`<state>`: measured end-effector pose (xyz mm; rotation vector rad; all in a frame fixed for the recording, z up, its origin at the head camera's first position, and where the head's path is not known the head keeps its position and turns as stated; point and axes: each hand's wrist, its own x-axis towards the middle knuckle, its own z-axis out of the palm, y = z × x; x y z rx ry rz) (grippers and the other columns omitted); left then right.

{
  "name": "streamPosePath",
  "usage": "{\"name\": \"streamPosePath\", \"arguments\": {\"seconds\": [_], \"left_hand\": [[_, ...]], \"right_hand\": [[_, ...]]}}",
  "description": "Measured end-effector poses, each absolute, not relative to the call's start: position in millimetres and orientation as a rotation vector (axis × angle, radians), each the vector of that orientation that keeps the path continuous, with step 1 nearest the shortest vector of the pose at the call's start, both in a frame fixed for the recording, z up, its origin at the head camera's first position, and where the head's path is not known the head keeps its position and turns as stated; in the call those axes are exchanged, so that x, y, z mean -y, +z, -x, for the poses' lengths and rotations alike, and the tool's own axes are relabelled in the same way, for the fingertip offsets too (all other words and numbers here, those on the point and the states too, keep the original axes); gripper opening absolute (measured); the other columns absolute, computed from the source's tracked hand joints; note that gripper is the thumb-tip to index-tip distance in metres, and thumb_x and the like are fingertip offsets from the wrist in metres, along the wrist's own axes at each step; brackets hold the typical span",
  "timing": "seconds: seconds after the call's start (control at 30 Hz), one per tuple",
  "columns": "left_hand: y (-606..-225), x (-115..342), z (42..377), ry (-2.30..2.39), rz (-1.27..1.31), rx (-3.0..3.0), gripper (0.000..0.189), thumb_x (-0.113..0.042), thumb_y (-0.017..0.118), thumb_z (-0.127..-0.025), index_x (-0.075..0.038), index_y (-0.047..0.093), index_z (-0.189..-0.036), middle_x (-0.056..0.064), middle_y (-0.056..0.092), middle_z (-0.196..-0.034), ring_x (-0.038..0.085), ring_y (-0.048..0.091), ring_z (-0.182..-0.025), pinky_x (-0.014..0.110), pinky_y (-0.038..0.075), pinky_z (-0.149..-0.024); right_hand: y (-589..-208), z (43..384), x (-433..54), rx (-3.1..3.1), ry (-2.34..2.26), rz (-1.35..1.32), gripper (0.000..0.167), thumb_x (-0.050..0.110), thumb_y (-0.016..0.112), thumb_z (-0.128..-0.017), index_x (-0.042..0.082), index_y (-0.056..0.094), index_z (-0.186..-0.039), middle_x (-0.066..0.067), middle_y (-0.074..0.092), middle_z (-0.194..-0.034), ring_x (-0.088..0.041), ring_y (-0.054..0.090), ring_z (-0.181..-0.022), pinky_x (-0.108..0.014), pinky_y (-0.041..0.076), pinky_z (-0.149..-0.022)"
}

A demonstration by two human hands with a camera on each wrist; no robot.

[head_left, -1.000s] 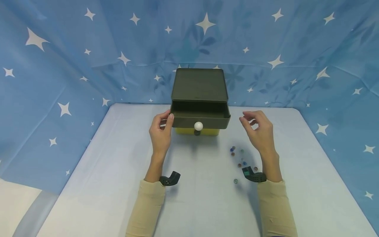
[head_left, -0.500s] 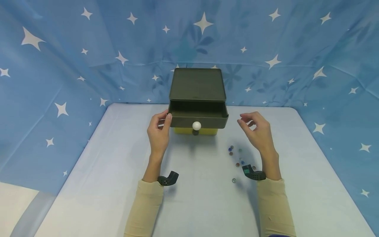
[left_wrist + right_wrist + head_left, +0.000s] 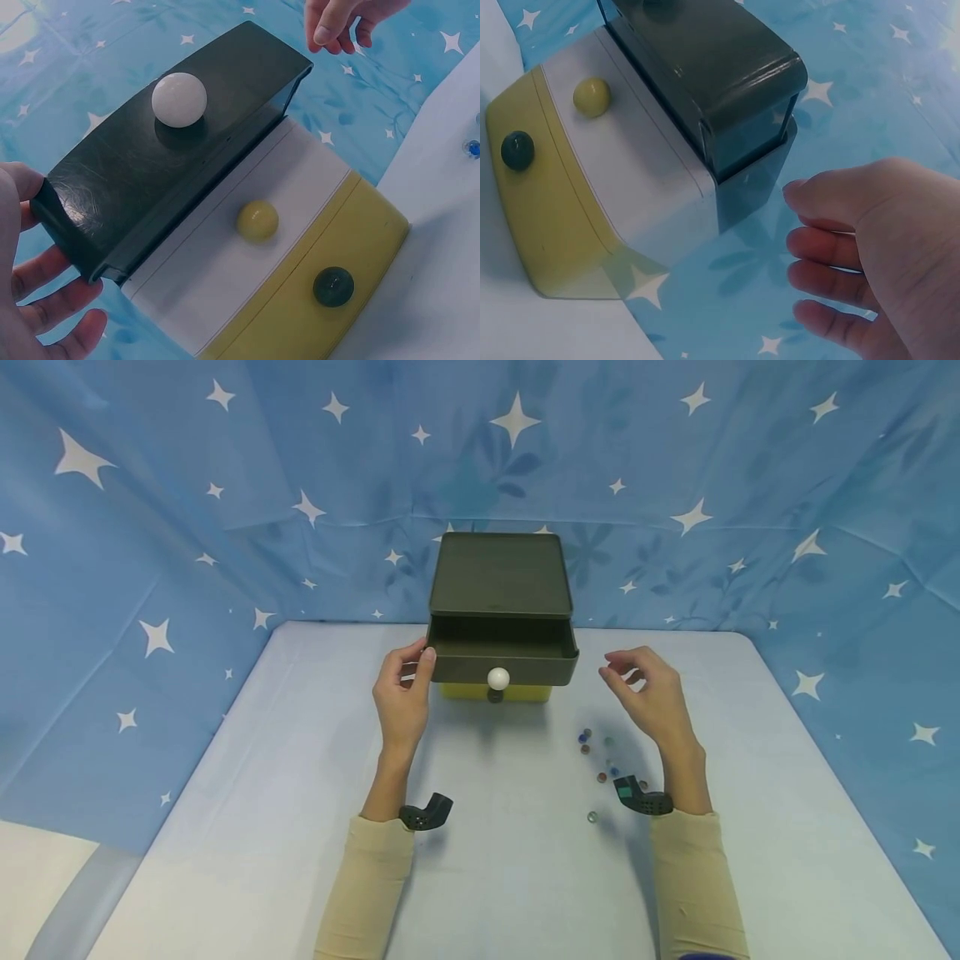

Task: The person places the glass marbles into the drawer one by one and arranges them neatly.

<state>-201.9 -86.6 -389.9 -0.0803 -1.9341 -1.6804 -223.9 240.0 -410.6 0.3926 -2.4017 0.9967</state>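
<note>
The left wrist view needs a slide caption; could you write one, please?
A left hand grips the side of an open dark drawer above a white drawer and a yellow drawer.

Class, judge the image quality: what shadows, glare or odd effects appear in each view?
Head view: light fairly even, a soft shadow on the table beside the right sleeve; left wrist view: dimmer, bluish, glare in the upper-left corner, a shiny patch on the top drawer; right wrist view: a bright streak along that drawer, the starry cloth ghosting through the cabinet.
</note>
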Motion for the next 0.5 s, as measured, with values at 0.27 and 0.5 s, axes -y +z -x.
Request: {"name": "streamPosePath", "arguments": {"seconds": [0.27, 0.5], "left_hand": [[-388.9, 86.0, 201.7, -1.687, 0.078, 1.932, 0.027, -0.015, 0.063, -0.099, 0.002, 0.068, -0.12, 0.021, 0.066, -0.11, 0.031, 0.063, -0.097, 0.028, 0.047, -0.076], [-389.1, 86.1, 200.8, -1.675, 0.094, 1.928, 0.027, -0.014, 0.063, -0.099, 0.003, 0.068, -0.12, 0.022, 0.067, -0.109, 0.032, 0.063, -0.097, 0.027, 0.046, -0.075]], "right_hand": [[-414.2, 225.5, -242.4, 2.469, 0.96, -0.38, 0.024, 0.014, 0.069, -0.094, 0.001, 0.068, -0.115, -0.015, 0.068, -0.104, -0.025, 0.063, -0.092, -0.022, 0.048, -0.076], [-419.1, 228.0, -244.8, 2.528, 0.961, -0.376, 0.026, 0.016, 0.069, -0.094, 0.002, 0.067, -0.116, -0.014, 0.067, -0.105, -0.024, 0.061, -0.093, -0.028, 0.048, -0.076]]}}
